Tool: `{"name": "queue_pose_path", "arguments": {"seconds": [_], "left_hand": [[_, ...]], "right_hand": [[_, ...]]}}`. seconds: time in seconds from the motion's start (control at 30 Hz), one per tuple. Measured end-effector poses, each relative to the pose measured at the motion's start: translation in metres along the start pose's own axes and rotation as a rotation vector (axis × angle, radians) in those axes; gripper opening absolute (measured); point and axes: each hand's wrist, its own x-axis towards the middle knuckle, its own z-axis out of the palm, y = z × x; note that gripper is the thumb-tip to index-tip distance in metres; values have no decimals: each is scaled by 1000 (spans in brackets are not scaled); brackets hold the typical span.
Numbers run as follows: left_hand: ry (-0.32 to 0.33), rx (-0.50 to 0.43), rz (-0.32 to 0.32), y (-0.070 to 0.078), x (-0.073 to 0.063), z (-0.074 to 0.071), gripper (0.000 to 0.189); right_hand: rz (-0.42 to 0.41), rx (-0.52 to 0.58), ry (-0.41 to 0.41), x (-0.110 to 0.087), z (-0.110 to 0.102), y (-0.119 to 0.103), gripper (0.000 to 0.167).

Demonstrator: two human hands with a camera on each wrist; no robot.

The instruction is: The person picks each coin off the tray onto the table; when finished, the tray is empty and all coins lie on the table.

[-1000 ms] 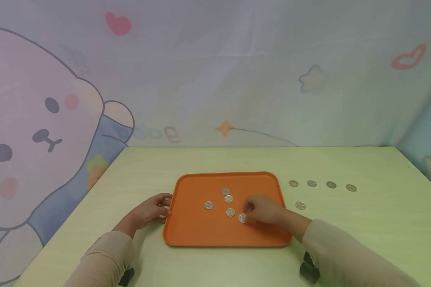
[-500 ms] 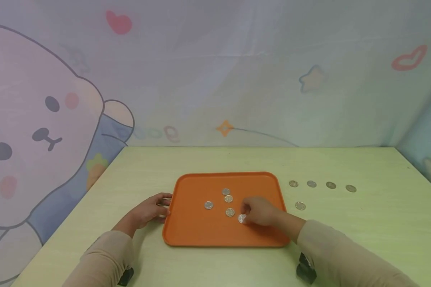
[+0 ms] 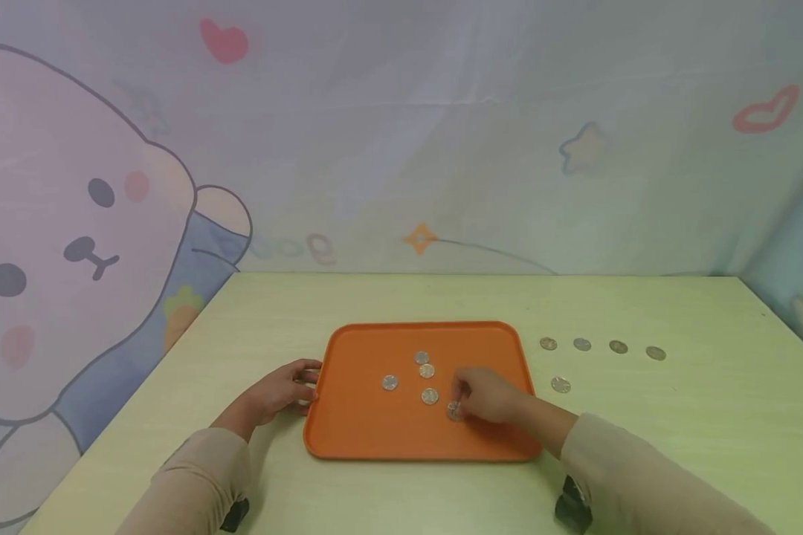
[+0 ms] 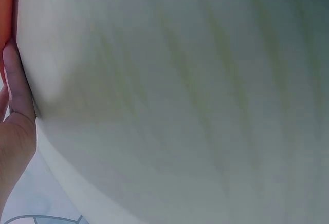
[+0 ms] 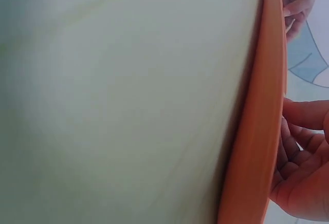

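An orange tray [image 3: 368, 431] lies on the pale table, with several silvery coins on it. My right hand [image 3: 490, 395] is low over the tray's right half, its thumb and fingertips pinching a coin [image 3: 453, 411] that looks tilted. To the left of that hand lie another coin [image 3: 430, 396], a pair of touching coins [image 3: 427, 370] and a single coin [image 3: 389, 383]. My left hand [image 3: 277, 391] touches the tray's left edge with its fingers extended. In the right wrist view, the tray's rim [image 5: 257, 131] hides the coin and the fingertips of my right hand [image 5: 308, 167].
To the right of the tray, several coins sit in a row on the table, among them a coin [image 3: 618, 346]. One more coin [image 3: 560, 385] lies in front of the row. Behind the table [image 3: 348, 293] hangs a printed cloth [image 3: 401, 148].
The coin at my right fingertips has gone from flat and bright to tilted and darker, and its visible face has shifted slightly toward me. My left hand stays at the tray's edge.
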Motion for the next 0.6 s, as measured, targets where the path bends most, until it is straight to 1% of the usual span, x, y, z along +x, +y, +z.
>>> {"name": "queue_pose_path", "arguments": {"seconds": [0.2, 0.3, 0.47, 0.6], "left_hand": [[-2, -1, -1, -1, 0, -1, 55], [-7, -1, 8, -2, -1, -2, 55], [-11, -1, 28, -2, -2, -2, 54], [-15, -5, 44, -2, -3, -2, 53]], "right_hand": [[-34, 64, -18, -3, -4, 3, 14], [-28, 103, -29, -4, -5, 4, 13], [-13, 197, -40, -8, -10, 6, 10], [-42, 278, -54, -13, -16, 10, 9]]}}
